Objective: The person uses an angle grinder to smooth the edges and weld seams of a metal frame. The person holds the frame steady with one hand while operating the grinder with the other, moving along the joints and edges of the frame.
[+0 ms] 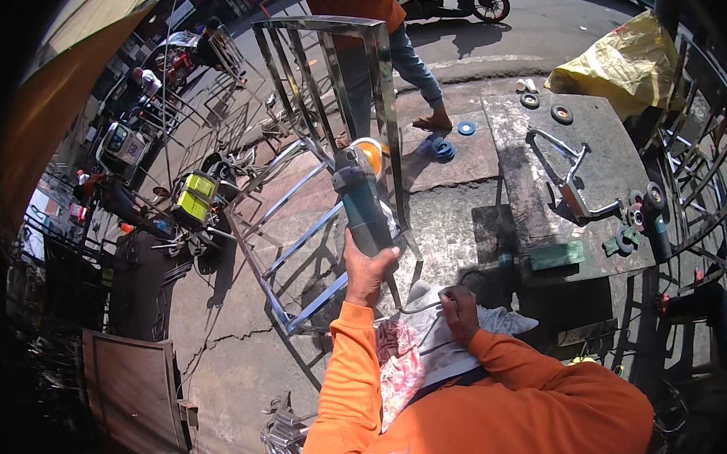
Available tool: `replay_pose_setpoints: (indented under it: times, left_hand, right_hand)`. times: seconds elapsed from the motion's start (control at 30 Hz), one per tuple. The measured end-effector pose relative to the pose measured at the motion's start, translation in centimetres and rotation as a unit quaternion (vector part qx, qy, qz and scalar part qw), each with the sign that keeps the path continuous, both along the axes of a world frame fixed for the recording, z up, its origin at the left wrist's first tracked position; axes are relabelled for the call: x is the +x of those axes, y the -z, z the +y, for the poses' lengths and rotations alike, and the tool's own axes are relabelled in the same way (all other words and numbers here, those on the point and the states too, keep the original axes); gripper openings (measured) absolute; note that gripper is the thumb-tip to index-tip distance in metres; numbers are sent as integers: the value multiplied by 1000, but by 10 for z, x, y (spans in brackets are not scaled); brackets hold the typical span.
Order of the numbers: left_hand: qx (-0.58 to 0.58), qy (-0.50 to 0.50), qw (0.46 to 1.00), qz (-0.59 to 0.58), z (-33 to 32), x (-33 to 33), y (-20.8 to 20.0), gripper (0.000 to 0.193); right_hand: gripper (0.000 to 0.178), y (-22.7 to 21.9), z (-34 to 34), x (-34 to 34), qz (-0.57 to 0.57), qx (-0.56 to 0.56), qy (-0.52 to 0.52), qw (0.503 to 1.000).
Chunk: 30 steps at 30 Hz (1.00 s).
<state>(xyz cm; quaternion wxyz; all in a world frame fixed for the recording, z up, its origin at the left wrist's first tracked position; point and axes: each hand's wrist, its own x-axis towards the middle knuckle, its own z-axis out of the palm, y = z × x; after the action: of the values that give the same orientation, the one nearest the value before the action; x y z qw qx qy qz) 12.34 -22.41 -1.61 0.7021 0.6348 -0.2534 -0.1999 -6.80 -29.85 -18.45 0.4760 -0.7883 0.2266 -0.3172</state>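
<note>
My left hand (369, 270) is wrapped round the body of a green and dark angle grinder (363, 213), held out in front of me. The yellow-orange disc (370, 153) at its far end is beside the upright of a shiny metal frame (385, 101); whether they touch I cannot tell. From the grinder's near end a dark cord (421, 308) curves to my right hand (460, 311), which is closed on it over my lap. White cloth (437, 343) and a red-and-white patterned cloth (398, 354) cover my legs.
A person (359, 11) stands barefoot behind the frame. Blue discs (440, 148) lie on the ground. To the right, a worn board (526, 167) carries a bent metal bracket (573, 182), small wheels (562, 114) and a green block (557, 255). A yellow sack (620, 66) lies beyond; a motorcycle (450, 1) stands on the road.
</note>
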Motion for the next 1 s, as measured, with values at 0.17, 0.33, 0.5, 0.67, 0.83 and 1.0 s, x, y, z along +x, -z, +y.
replay_pose_setpoints:
  times: [0.17,0.33,0.5,0.67,0.83,1.0]
  left_hand:
    - [-77,74,994,-1,-45,16,-92,59]
    - [-141,37,989,-34,-60,-13,-85,40]
    - [-127,-28,990,45,-39,-31,11,49]
    - [-62,-39,964,254,-10,-46,88,49]
    - [-118,14,986,120,-32,-55,45,59]
    - [-213,77,974,23,-71,-27,-59,55]
  right_hand:
    - [25,-9,2,0,-61,96,18,993]
    - [27,-1,-8,-3,-76,90,65,991]
    - [40,23,-27,-17,-40,192,74,978]
    - [47,20,-45,-32,-16,276,83,957]
    - [42,-89,-62,27,-17,332,-68,941]
    - [42,-259,-104,122,-149,146,-223,952]
